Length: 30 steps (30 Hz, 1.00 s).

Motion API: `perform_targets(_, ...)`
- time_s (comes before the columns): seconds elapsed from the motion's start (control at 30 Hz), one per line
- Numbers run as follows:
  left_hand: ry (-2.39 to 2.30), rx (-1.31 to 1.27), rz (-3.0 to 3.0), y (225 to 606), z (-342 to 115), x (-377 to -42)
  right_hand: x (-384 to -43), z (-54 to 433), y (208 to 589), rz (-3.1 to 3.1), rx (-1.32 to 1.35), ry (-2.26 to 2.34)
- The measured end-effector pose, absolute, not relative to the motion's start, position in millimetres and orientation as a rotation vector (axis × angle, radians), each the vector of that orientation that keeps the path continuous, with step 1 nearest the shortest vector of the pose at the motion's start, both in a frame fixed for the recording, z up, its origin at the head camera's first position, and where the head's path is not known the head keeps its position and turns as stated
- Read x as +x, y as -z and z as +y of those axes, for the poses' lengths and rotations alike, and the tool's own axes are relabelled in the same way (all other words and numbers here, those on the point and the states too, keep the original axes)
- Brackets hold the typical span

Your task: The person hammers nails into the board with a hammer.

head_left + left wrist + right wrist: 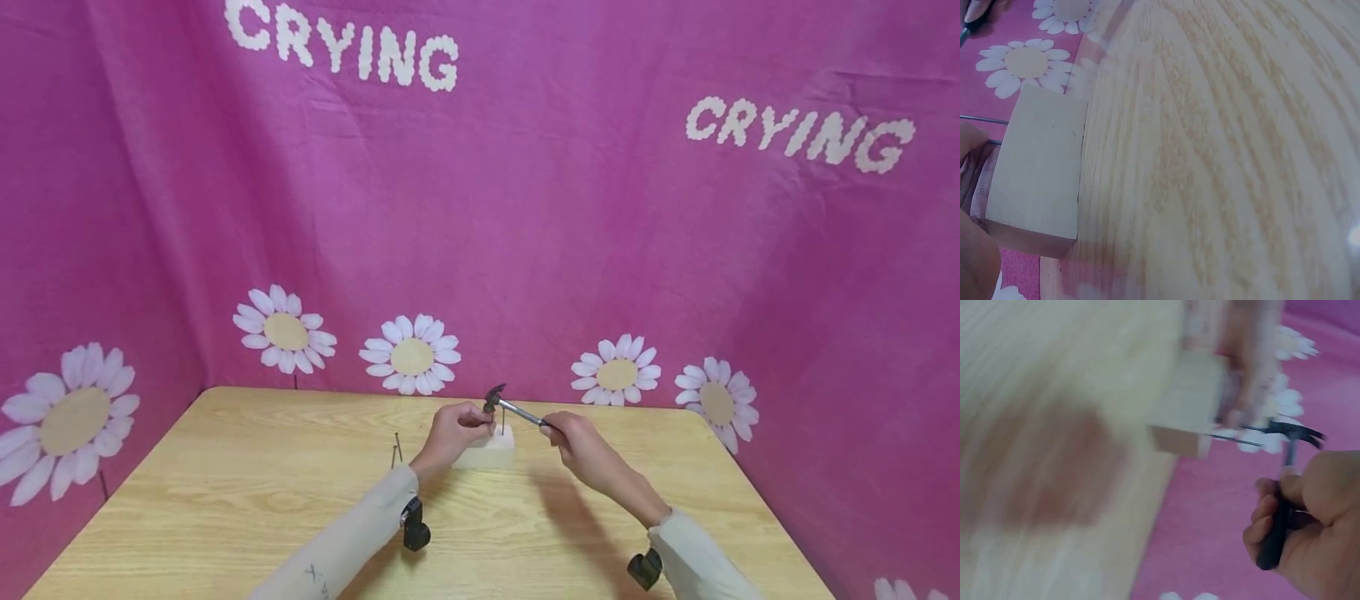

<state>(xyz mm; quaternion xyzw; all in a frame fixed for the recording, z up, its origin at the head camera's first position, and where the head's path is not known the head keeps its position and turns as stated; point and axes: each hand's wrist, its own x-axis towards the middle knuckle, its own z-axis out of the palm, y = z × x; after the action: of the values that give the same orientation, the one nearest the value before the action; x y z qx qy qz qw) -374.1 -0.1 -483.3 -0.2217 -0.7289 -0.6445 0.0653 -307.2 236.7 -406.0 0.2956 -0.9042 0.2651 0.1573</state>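
A pale wooden block (486, 455) lies on the table, with one nail (1235, 439) standing in its top. At the block's top, my left hand (453, 435) pinches a second nail (995, 142) between thumb and fingers. My right hand (588, 450) grips a small claw hammer (521, 412) by its black handle. The hammer's head (1285, 428) is at the pinched nail's upper end; whether they touch I cannot tell. In the left wrist view, the block's side shows but most of the left hand is cut off.
Left of the block, two more nails (397, 450) stand near the left forearm; what holds them is hidden. The wood-grain table (262, 483) ends at a pink curtain (525, 208) with daisies. A black camera is strapped to each wrist.
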Motion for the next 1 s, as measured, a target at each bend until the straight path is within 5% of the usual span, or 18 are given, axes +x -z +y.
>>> perform_targets(0.13,1.943,-0.680,-2.209,482.4,-0.8,-372.4,-310.2,245.2,404.0,-2.670,0.741,-1.097)
perform_targets(0.37,1.951,-0.681,-2.226,480.6,-2.8,-371.3,-305.4,262.8,422.1,-2.327,0.369,-2.595)
perform_targets(0.47,1.940,-0.696,-2.225,481.3,-3.6,-372.3,-301.2,263.9,433.1,-2.147,0.269,-2.836)
perform_targets(1.0,1.925,-0.733,-2.259,483.4,-4.6,-374.9,-299.0,257.9,443.6,-2.462,0.341,-1.504)
